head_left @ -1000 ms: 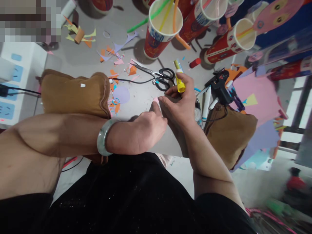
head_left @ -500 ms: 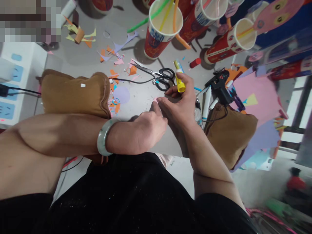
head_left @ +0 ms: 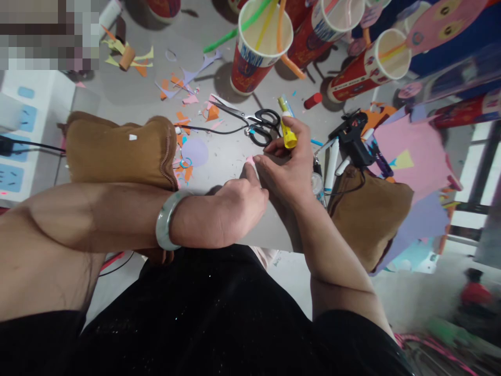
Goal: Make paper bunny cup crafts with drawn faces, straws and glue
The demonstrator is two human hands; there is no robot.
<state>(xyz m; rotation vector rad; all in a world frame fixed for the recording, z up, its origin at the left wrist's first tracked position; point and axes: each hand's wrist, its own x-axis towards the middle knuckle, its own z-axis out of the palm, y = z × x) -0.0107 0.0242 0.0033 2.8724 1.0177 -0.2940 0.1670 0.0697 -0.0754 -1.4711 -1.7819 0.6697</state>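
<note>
My right hand (head_left: 291,167) keeps a yellow glue stick (head_left: 288,130) tucked in its curled fingers. Its thumb meets a small pink paper piece (head_left: 250,160) on the table. My left hand (head_left: 242,209), with a pale bangle on the wrist, is closed, its fingertips at the same pink piece; most of that piece is hidden by fingers. Just beyond the hands lie black-handled scissors (head_left: 254,121), blades spread and pointing left. A red cap (head_left: 313,101) rests to the right of the glue stick. A lilac paper circle (head_left: 194,152) lies left of the hands.
Red paper cups (head_left: 252,73) with straws stand at the back. Brown pouches (head_left: 121,151) flank the hands, one on each side. A black glue gun (head_left: 354,137) and coloured paper sheets (head_left: 407,151) are at right. A white power strip (head_left: 35,130) is at left; paper scraps (head_left: 188,78) litter the table.
</note>
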